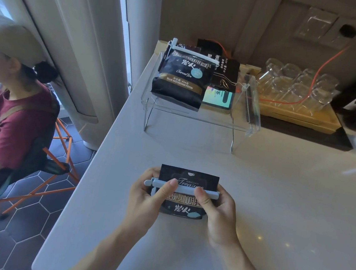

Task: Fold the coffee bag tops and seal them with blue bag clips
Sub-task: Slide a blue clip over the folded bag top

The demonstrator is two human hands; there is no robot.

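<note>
While I watch from the head camera, both hands work at the near edge of the counter [276, 188].
Bag: a black coffee bag [185, 192] is held between the hands just above the counter, its printed face toward me and its top edge pointing away from me.
Clip: a pale blue bag clip [181, 187] lies across the bag's upper part; its long axis runs left to right, tilted slightly down at the right, with the rounded end sticking out on the left.
Left hand: the left hand [144, 199] grips the bag's left side, thumb pressed on the clip.
Right hand: the right hand [219, 210] grips the bag's right side, thumb on the clip near its right end.
Rack: a clear rack [245, 121] stands farther back on the counter; a second coffee bag [182, 81] lies on it with a clip already across its top, another dark bag beside it.
Glasses: drinking glasses [297, 85] sit on a tray right of the rack.
</note>
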